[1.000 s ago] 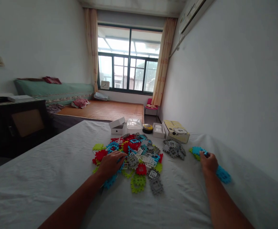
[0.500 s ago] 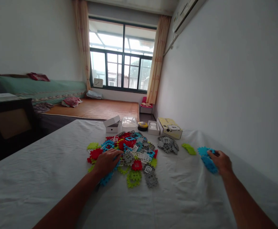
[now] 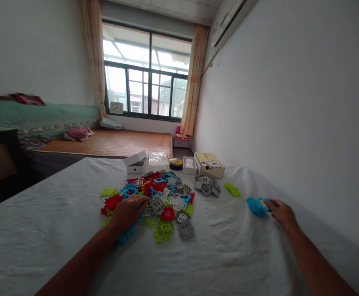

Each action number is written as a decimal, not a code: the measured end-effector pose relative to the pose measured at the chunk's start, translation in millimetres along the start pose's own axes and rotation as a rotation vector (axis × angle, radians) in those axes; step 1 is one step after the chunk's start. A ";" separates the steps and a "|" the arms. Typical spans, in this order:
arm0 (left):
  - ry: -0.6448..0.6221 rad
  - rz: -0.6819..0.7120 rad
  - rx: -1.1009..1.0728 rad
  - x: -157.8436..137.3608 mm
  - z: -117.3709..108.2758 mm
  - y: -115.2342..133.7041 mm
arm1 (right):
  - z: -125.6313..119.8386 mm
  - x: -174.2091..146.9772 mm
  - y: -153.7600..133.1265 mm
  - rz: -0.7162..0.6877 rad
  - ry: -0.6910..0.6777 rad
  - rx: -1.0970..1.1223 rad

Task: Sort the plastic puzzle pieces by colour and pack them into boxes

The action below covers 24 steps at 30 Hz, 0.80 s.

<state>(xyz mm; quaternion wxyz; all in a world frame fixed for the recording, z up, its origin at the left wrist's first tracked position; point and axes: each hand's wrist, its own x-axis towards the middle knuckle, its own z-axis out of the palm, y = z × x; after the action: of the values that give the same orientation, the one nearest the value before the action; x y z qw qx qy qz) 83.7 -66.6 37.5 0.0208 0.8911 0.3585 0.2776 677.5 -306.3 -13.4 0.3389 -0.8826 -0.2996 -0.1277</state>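
Observation:
A mixed heap of plastic interlocking building pieces point(image 3: 167, 213) in red, blue, green, grey and white lies on the cloth. My left hand point(image 3: 129, 211) rests on the heap's left side, fingers curled together over the pieces; what they grip, if anything, is hidden. Off to the right, my right hand point(image 3: 281, 211) pinches the edge of a blue interlocking piece at a small blue pile point(image 3: 256, 207). Nearby lie a green stack point(image 3: 232, 190) and a grey pile point(image 3: 208, 186) of the same kind of pieces.
Along the far edge of the cloth-covered table point(image 3: 222, 255) stand a white box point(image 3: 136, 167), a clear container point(image 3: 158, 161), a black-and-yellow round tin point(image 3: 176, 164), a small white open box point(image 3: 189, 165) and a yellow carton point(image 3: 209, 165). A wall point(image 3: 290, 102) rises on the right.
The view has turned slightly right, so everything sits further left. My right hand has brought its blue piece down at the blue pile. My left hand stays on the heap.

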 end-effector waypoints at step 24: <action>0.030 0.047 0.020 -2.7 -6.3 9.1 | 33.0 -58.5 -181.5 -0.630 -0.252 0.028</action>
<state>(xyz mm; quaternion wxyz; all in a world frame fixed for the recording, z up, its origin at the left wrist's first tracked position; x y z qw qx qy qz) 84.5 -76.1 43.6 -0.0001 0.8952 0.3404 0.2877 520.5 -202.6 32.0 0.2551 -0.7509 -0.5987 -0.1120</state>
